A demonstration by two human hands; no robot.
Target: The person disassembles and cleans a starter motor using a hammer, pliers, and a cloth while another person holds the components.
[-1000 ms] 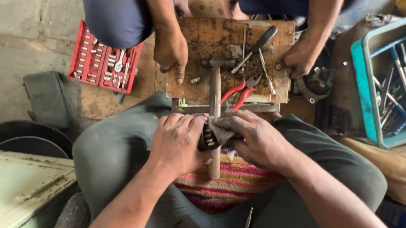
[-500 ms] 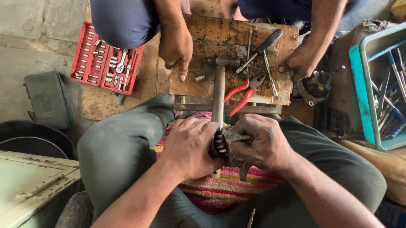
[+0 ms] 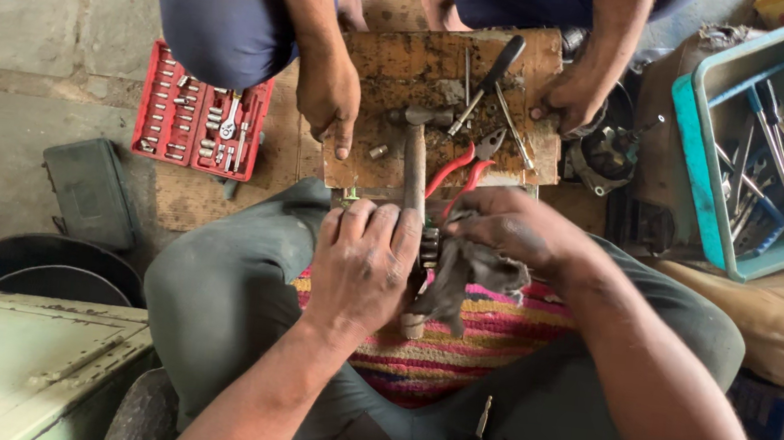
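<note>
Against the view half a second back, the person's two hands are sitting a little lower over the lap and further apart, and the dirty grey rag (image 3: 464,276) is now hanging loose between them rather than being bunched up under the right hand.

The left hand (image 3: 363,265) is lying knuckles up, its fingers curled closed around a small ribbed metal part (image 3: 429,248) whose stacked rings are showing at the fingertips. The right hand (image 3: 507,230) is reaching in from the right, its fingers bent down and pinching the upper edge of the rag just beside that part; how tightly it is closing I cannot tell.

Both are working above a striped red, yellow and purple woven cloth (image 3: 486,341) lying between the person's grey-trousered knees. Just beyond them a worn, stained wooden board (image 3: 407,76) is resting on the concrete floor (image 3: 26,7), carrying a hammer with a wooden handle (image 3: 415,155), red-handled pliers (image 3: 461,164) and a black-handled screwdriver (image 3: 495,71). Another person's two hands are pressing on the board's left and right edges. A red plastic socket set tray (image 3: 201,115) is lying far left, and a teal plastic crate of long tools (image 3: 769,143) is standing at the right.
</note>
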